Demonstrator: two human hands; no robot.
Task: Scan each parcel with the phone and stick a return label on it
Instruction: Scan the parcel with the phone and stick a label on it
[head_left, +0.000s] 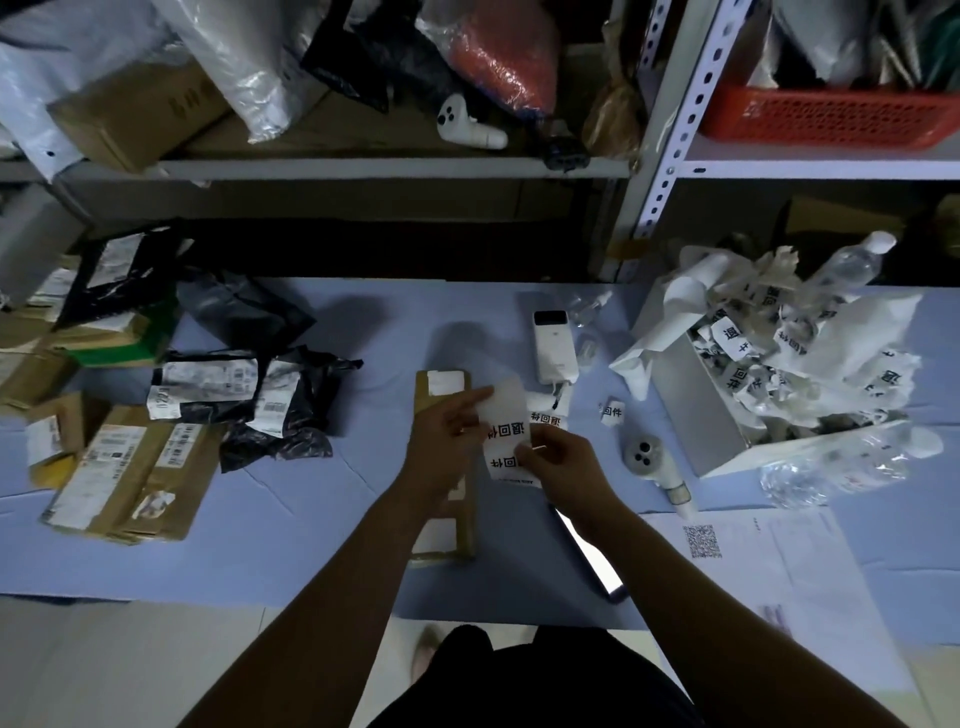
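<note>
Phone, screen lit, lies on the blue mat nearest the person, right beside the right forearm. Just beyond it, the left hand and the right hand each pinch a white strip of return labels printed with black characters, held over a long brown parcel lying flat on the mat. Farther off, more parcels are heaped on the left, and a box of label scraps sits on the right.
</note>
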